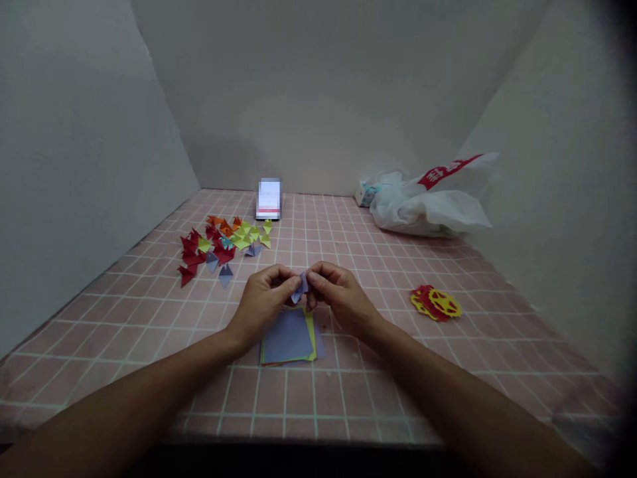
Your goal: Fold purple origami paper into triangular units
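Between my two hands is a small folded piece of lilac origami paper, held just above the table. My left hand pinches it between thumb and fingers from the left. From the right, my right hand grips its edge with thumb and forefinger. Just below the hands lies a stack of square origami paper, lilac on top with yellow and other colours showing at its edges. To the left, several folded paper pieces in red, orange, yellow, blue and lilac lie in a loose group.
A phone stands upright at the back. At the back right are a white plastic bag and a small box. Red and yellow cut-out discs lie on the right. The pink checked tabletop has walls around it.
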The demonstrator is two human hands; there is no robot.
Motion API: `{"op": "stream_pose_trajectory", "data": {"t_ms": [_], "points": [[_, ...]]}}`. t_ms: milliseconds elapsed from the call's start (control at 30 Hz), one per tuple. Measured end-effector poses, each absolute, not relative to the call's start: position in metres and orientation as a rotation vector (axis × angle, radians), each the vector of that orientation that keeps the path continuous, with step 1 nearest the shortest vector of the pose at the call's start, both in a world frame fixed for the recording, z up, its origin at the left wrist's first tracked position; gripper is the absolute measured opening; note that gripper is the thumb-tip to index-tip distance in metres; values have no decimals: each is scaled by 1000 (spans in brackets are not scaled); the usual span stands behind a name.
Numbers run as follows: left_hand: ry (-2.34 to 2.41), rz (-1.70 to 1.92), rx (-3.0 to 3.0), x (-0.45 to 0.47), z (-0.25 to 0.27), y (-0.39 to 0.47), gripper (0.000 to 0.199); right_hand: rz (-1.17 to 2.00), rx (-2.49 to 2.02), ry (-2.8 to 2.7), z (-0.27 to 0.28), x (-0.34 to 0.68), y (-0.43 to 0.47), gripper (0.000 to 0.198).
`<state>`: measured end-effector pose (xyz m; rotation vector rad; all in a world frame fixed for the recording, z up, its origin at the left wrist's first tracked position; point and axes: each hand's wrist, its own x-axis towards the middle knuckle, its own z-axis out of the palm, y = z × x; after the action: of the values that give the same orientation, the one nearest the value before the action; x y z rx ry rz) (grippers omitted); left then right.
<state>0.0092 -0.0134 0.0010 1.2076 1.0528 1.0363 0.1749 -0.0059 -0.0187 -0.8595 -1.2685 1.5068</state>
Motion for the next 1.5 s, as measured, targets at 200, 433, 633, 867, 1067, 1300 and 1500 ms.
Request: {"op": "stream_pose_trajectory", "data": {"t_ms": [200,433,633,867,1067,1300,1500], "points": [[1026,1031,1199,9,1,-13,25,1538,-856,-1244,-19,174,-6,28],[1052,1031,1218,10,1,-13,24,1524,-869,-1275,-20,173,-7,29],[1067,1050,1285,10,1,-13,22,1519,-858,-1292,-22,173,-7,26],[1017,1075,1344,9,-1,-12,17,1503,-866,-1277,-19,174,-8,27],[994,1034,1303,9,0,-12,19,1531,-836,-1255,-22,174,-6,29],[938,1011,1271,8,-2,-10,20,1544,-824,-1248,-24,175,-5,26],[977,1025,1324,7,-4,-8,19,1534,-815,-1266,-23,175,-6,25]]}}
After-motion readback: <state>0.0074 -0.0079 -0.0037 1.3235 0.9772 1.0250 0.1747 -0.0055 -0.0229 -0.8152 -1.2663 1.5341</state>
